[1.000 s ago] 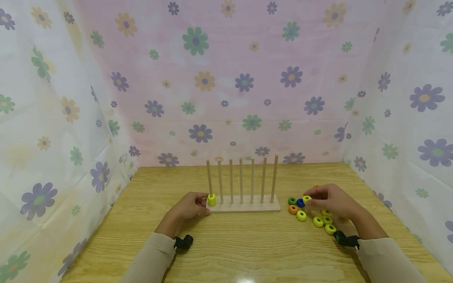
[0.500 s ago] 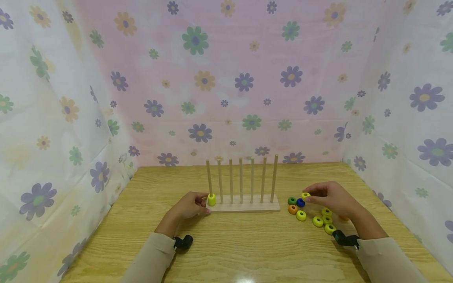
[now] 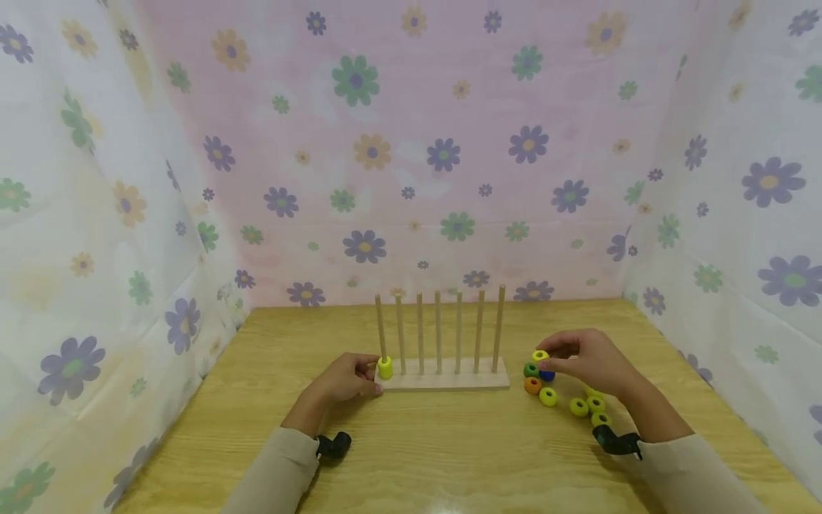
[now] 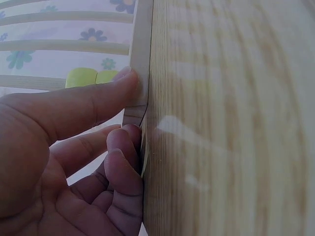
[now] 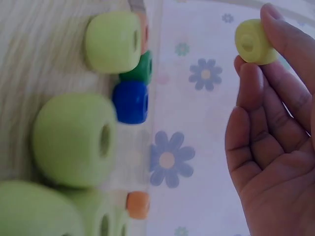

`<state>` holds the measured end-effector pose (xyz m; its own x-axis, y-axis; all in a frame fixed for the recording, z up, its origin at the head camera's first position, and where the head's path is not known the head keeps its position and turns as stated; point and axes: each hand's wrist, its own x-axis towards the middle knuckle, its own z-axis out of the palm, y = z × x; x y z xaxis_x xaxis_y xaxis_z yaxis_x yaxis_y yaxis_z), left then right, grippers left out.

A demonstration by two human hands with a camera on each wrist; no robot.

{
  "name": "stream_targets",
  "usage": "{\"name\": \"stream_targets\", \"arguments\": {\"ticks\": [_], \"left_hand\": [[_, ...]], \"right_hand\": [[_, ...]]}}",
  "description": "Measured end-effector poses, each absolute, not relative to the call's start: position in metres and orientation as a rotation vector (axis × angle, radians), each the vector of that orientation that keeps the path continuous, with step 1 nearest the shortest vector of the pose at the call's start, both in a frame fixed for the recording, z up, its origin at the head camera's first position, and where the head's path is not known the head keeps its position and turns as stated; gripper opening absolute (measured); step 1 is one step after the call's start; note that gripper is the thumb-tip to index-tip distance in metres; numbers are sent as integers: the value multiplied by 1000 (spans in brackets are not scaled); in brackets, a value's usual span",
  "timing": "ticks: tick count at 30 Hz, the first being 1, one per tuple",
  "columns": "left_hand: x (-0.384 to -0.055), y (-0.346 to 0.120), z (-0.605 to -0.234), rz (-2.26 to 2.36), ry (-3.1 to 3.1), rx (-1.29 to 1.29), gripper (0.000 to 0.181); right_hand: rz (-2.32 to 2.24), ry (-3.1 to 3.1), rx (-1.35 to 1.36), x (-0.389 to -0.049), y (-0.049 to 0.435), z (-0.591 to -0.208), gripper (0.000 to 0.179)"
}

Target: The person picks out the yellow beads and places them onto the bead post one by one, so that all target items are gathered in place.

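A wooden peg stand (image 3: 443, 383) with a row of upright pegs stands mid-table. Yellow beads (image 3: 384, 368) sit at the foot of its leftmost peg. My left hand (image 3: 344, 376) grips the left end of the stand's base; in the left wrist view, the thumb (image 4: 106, 96) lies along the base's face with the other fingers curled at its end. My right hand (image 3: 594, 363) pinches a yellow bead (image 5: 256, 32) between thumb and fingertips, raised off the table. In the head view that bead appears just above the green bead (image 3: 531, 369) and the blue bead (image 3: 546, 375).
An orange bead (image 3: 532, 385) and a yellow bead (image 3: 548, 397) lie to the right of the stand. Several more yellow beads (image 3: 579, 407) lie under and before the right wrist. Flowered cloth (image 3: 411, 143) encloses the wooden table (image 3: 411, 450) at the back and sides.
My right hand has lifted the yellow bead from the pile and carried it a little to the left. The left hand keeps its place on the stand. The head view has tilted slightly.
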<state>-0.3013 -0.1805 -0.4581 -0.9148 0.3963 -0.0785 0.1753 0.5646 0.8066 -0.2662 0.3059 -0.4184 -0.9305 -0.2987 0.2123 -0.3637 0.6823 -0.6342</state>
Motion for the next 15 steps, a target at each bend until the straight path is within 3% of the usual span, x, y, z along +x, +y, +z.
{"name": "stream_targets", "arguments": {"ticks": [15], "left_hand": [[-303,-181,-460,1282,2555,485,72]], "right_hand": [[1005,-2693,532,-266,289,-390,30]]}}
